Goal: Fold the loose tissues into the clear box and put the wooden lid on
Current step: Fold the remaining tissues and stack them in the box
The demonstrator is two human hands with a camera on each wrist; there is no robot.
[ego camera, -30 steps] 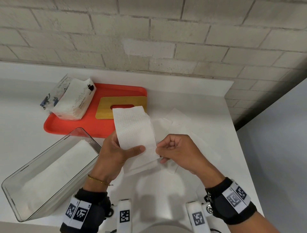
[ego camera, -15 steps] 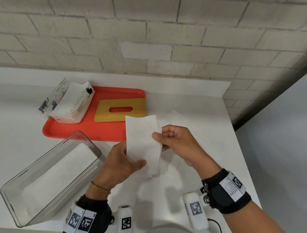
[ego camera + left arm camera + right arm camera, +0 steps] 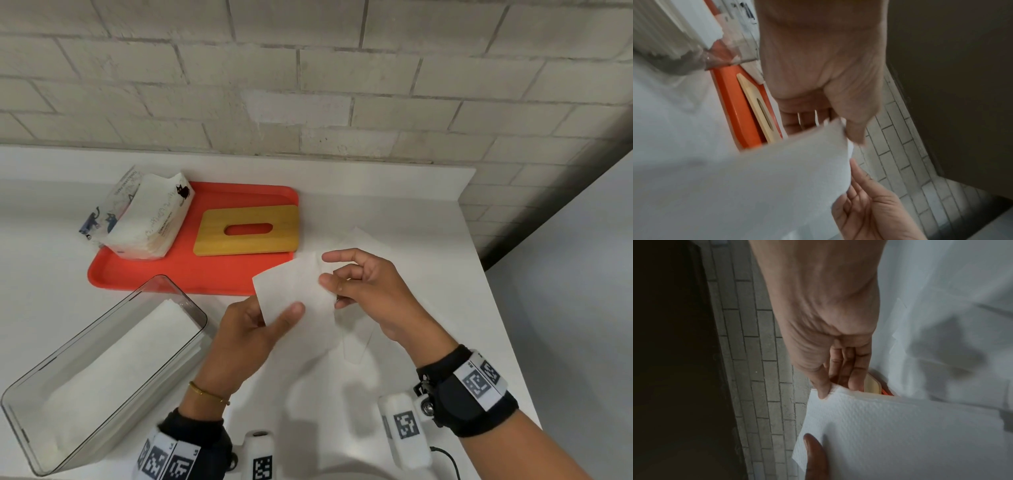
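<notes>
Several tissues are lying in the clear box (image 3: 102, 370); both hands are pinching another tissue (image 3: 298, 291); wooden lid (image 3: 246, 230) is waiting on the tray.

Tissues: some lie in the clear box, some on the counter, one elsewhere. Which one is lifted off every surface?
The tissue pinched between the left hand and right hand; the others lie flat.

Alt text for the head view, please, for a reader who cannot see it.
Two hands hold a folded white tissue above a white counter: the left hand pinches its lower edge, the right hand its right edge. A clear box with tissues lies at left; a wooden lid and tissue pack rest on a red tray.
</notes>
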